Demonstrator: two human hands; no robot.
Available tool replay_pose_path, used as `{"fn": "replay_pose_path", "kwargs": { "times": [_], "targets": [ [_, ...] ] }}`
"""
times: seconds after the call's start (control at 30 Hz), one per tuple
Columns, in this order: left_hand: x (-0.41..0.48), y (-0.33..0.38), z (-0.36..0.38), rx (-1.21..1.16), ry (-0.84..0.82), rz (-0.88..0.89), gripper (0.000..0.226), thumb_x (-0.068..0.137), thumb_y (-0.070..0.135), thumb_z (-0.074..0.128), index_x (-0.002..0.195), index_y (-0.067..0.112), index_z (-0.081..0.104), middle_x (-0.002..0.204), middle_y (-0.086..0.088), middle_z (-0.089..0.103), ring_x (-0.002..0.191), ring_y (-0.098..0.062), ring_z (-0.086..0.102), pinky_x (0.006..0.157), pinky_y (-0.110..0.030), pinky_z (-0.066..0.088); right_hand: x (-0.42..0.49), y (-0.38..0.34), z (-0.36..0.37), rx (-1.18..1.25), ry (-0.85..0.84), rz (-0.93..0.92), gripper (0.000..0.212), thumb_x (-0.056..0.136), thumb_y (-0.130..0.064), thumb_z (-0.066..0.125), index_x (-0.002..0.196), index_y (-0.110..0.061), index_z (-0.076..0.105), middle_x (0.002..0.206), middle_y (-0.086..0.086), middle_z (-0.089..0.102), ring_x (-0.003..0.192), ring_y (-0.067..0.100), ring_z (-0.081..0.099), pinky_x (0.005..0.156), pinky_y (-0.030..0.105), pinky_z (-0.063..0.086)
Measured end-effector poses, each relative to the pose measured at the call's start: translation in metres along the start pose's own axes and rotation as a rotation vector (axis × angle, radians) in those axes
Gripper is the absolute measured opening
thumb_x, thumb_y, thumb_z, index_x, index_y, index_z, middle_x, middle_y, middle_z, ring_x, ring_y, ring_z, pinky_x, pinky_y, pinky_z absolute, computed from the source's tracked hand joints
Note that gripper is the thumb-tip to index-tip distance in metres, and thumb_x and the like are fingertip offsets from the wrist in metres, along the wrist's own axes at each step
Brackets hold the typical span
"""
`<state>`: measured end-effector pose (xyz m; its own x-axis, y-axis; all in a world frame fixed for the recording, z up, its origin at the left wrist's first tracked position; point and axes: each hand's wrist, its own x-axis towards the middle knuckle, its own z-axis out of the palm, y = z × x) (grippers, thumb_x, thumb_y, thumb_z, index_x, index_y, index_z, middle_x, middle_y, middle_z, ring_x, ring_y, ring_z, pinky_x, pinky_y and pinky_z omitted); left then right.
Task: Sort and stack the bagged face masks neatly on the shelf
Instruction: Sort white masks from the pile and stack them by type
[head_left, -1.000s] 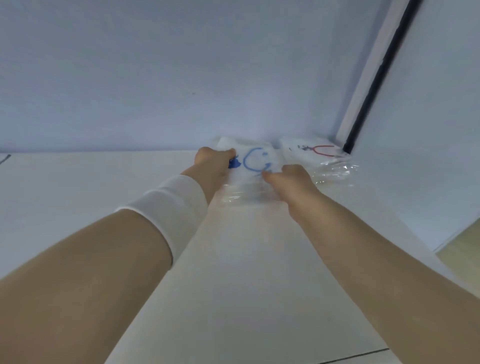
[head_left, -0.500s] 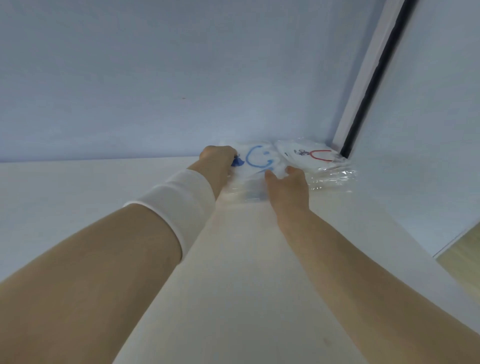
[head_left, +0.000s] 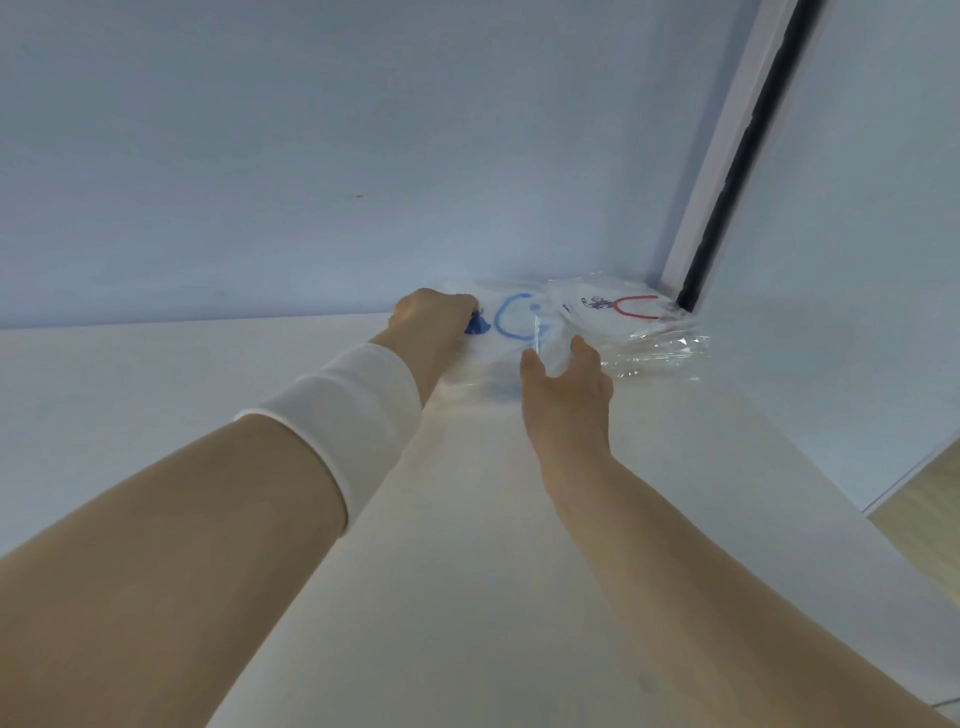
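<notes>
Stacking step: by my judgement, the blue bag (head_left: 514, 332) is being squared up next to the red bag (head_left: 628, 322) at the far right of the shelf (head_left: 467, 545).
Blue bag: lies flat against the far wall (head_left: 363, 156). Its right edge meets the red bag, but I cannot tell which one overlaps the other.
Red bag: sits in the far right corner at the foot of a dark strip (head_left: 737, 156), with its clear plastic crumpled on the near side.
Left hand (head_left: 431, 317): fingers are curled down over the blue bag's left edge and seem to grip it. The fingertips are hidden.
Right hand (head_left: 563, 379): open, with thumb and fingers loosely spread at the bag's near right corner. It has hold of nothing.
Sleeve (head_left: 337, 415): a white band on the left forearm.
Doing it well: hold the left edge down as an anchor and use the flat right palm to nudge the near edge parallel to the wall. Smooth the film flat before letting go.
Sorting: keep blue with blue and red with red, the edges lined up rather than overlapping.
Risk: the slick plastic will likely slide, and a hard push could shove the red bag askew.
</notes>
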<state>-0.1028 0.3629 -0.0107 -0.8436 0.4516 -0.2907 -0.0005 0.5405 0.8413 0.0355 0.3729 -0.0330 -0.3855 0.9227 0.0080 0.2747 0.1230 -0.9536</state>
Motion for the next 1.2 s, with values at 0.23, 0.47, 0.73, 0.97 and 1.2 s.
{"fn": "replay_pose_path", "kwargs": {
  "times": [0.23,0.47,0.73,0.97,1.2],
  "targets": [
    [-0.015,0.004,0.006,0.250,0.095,0.000,0.102,0.089,0.060,0.045,0.146,-0.007,-0.006,0.150,-0.021,0.024,0.138,-0.036,0.023,0.114,-0.043,0.022,-0.022,0.007,-0.007,-0.051,-0.029,-0.022,0.063,0.094,-0.032,0.049,0.148,-0.029,0.017,0.145,0.006,0.021,0.136,0.022,0.024,0.111,0.039,0.028],
    [-0.060,-0.024,-0.039,0.330,0.182,0.217,0.085,0.094,0.053,0.043,0.150,0.006,0.000,0.155,-0.011,0.018,0.143,-0.029,0.013,0.113,-0.041,0.017,-0.069,0.002,-0.012,-0.387,-0.022,-0.309,0.061,0.093,-0.027,0.051,0.146,-0.021,0.023,0.151,0.006,0.009,0.136,0.021,0.008,0.110,0.027,0.011],
    [-0.131,-0.114,-0.183,0.675,0.347,0.263,0.076,0.097,0.043,0.041,0.150,0.008,0.000,0.158,-0.010,0.007,0.146,-0.026,0.002,0.116,-0.038,0.007,-0.133,-0.039,0.058,-0.785,-0.331,-0.559,0.060,0.098,-0.032,0.040,0.149,-0.017,0.013,0.158,0.006,-0.002,0.145,0.027,-0.008,0.118,0.042,0.004],
    [-0.199,-0.209,-0.352,0.813,0.453,0.097,0.071,0.097,0.043,0.040,0.150,0.009,0.008,0.159,-0.009,0.009,0.146,-0.026,0.004,0.116,-0.039,0.007,-0.252,-0.095,0.179,-0.763,-0.520,-0.724,0.060,0.098,-0.032,0.039,0.149,-0.014,0.013,0.158,0.009,0.001,0.145,0.030,-0.005,0.118,0.045,0.002],
    [-0.253,-0.329,-0.506,0.808,0.501,-0.012,0.069,0.098,0.043,0.039,0.151,0.012,0.009,0.159,-0.008,0.007,0.147,-0.026,0.000,0.117,-0.038,0.005,-0.385,-0.122,0.307,-0.758,-0.618,-0.765,0.061,0.099,-0.037,0.036,0.150,-0.016,0.010,0.158,0.009,0.000,0.145,0.028,-0.006,0.117,0.042,0.000]
  ]
}}
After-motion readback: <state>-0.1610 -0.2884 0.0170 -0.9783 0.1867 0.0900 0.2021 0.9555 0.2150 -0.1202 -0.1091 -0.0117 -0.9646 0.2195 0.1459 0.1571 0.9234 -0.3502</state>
